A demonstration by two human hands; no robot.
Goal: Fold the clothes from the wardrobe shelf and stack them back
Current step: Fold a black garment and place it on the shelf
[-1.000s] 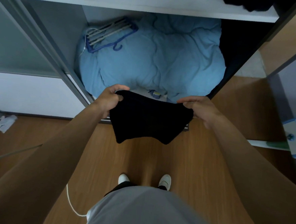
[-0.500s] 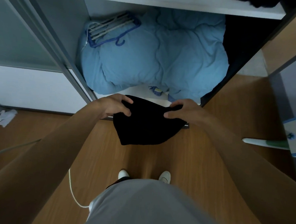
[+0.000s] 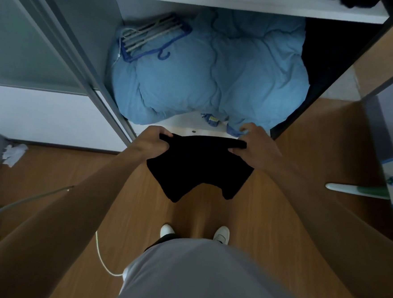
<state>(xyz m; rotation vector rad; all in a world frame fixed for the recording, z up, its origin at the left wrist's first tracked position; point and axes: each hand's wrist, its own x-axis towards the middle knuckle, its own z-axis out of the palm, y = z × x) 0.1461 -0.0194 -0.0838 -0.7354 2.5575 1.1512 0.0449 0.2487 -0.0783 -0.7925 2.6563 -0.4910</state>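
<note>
Head view, looking down at the open wardrobe.

- Left hand (image 3: 153, 143): fingers curled round the left top corner of the black garment (image 3: 199, 165), cloth bunched in the fist
- Right hand (image 3: 254, 150): thumb and fingers pinch the right top corner
- Garment: held in the air between both hands, in front of the wardrobe's bottom edge and above the floor (image 3: 278, 224). Top edge pulled roughly straight from hand to hand; the rest hangs down, ending in two points with a notch between them
- Wardrobe bottom compartment: blue duvet (image 3: 207, 79) fills most of it, with hangers (image 3: 152, 38) lying on its left rear part
- Shelf (image 3: 201, 0) above: dark clothes (image 3: 347, 1) at its right end, only partly in view
- Floor: white shoes (image 3: 221, 235) below the garment, white cable (image 3: 104, 258) to the left, crumpled paper (image 3: 13, 153) by the left wall
</note>
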